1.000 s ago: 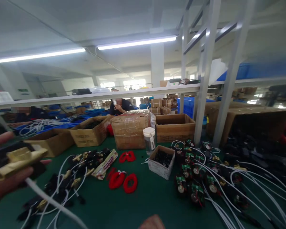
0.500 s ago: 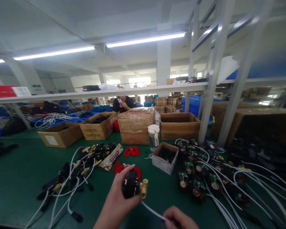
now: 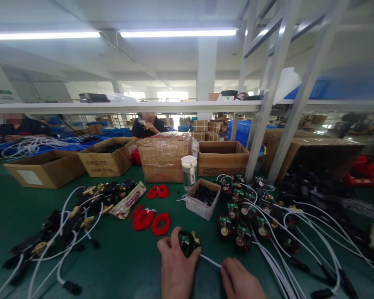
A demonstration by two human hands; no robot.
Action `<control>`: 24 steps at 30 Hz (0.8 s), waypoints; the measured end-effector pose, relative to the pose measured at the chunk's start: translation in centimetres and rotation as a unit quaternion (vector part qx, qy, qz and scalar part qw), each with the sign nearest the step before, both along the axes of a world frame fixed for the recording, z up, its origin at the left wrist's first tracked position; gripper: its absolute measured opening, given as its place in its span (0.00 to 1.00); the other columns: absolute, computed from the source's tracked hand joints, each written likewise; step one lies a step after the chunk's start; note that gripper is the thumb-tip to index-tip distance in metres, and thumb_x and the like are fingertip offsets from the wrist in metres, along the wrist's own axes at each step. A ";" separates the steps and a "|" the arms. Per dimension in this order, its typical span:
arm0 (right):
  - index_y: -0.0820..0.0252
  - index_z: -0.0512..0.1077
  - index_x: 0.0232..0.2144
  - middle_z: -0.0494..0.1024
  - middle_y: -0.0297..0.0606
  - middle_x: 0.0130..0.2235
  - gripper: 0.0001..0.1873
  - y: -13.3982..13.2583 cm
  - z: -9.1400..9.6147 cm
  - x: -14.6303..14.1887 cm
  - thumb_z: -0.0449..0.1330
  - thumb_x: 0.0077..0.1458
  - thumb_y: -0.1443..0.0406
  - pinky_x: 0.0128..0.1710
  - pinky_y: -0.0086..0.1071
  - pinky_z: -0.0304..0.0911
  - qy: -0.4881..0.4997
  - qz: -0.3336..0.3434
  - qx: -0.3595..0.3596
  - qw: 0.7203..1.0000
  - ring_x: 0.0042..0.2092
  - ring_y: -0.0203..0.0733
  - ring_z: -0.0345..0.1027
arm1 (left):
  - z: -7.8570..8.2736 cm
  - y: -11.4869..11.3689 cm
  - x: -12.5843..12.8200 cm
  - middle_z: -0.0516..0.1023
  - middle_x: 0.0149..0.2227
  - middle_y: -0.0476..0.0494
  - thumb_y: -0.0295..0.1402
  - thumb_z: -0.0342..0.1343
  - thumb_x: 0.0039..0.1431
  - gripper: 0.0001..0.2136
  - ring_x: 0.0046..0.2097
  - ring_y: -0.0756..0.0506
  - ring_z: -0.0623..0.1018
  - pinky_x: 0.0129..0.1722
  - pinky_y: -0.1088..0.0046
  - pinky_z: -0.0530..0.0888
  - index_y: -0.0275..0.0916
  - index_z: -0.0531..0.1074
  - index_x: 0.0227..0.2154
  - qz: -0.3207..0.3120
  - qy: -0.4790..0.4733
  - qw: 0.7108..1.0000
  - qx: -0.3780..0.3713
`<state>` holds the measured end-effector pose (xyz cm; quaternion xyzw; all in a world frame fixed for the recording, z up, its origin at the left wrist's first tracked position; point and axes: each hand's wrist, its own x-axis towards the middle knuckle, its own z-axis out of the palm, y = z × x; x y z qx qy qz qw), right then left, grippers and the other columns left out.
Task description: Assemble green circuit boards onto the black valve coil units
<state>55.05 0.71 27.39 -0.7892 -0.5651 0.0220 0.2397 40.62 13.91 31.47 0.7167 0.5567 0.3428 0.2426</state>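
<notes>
My left hand is closed around a black round device, whose green circuit board faces up and whose brass fitting points to the right. A white cable runs out of its right side. Further along, my right hand pinches that cable between thumb and fingers. Red wire coils lie just beyond my left hand. To the right rest several similar devices with open circuit boards and white cables. Another heap of black devices with brass fittings spreads over the left side.
A small box of black parts stands ahead, beside a lidded cup. Cardboard boxes line the back of the green table. A metal upright rises at right. Two people sit beyond the shelf.
My left hand has lowered the device toward the table and turned it so its circuit board shows. My right hand stays on the cable. The view has shifted to the right and slightly down.
</notes>
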 end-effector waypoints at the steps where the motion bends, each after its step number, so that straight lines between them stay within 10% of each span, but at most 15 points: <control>1: 0.53 0.70 0.35 0.78 0.32 0.34 0.11 0.0 0.1 0.2 0.50 0.68 0.67 0.28 0.27 0.62 -0.017 -0.006 -0.012 1.000 0.32 0.38 0.77 | -0.4 -0.5 0.1 0.59 0.50 0.41 0.35 0.65 0.52 0.31 0.49 0.37 0.75 0.53 0.50 0.76 0.42 0.65 0.59 -0.004 0.003 1.000 0.013; 6: 0.54 0.70 0.35 0.77 0.35 0.35 0.11 0.5 2.1 0.3 0.51 0.68 0.70 0.26 0.30 0.59 -0.096 -0.086 -0.072 0.989 0.32 0.42 0.78 | -1.5 -1.8 -0.9 0.57 0.60 0.40 0.25 0.63 0.48 0.42 0.61 0.35 0.70 0.62 0.49 0.71 0.49 0.56 0.66 -0.099 -0.022 0.995 0.020; 15: 0.55 0.74 0.41 0.75 0.37 0.39 0.09 1.4 6.2 2.6 0.57 0.65 0.73 0.37 0.33 0.63 -0.142 -0.041 -0.023 0.989 0.38 0.43 0.74 | -0.7 0.5 -2.4 0.69 0.54 0.43 0.29 0.58 0.53 0.26 0.53 0.39 0.76 0.57 0.54 0.75 0.49 0.70 0.57 -0.184 -0.080 0.980 -0.004; 24: 0.57 0.74 0.36 0.71 0.39 0.38 0.10 1.0 3.9 2.1 0.58 0.61 0.76 0.42 0.38 0.60 -0.166 -0.034 0.065 0.983 0.41 0.47 0.66 | -0.6 0.2 -2.0 0.67 0.56 0.43 0.30 0.63 0.50 0.30 0.55 0.39 0.75 0.58 0.54 0.74 0.49 0.68 0.59 -0.190 -0.072 0.979 -0.011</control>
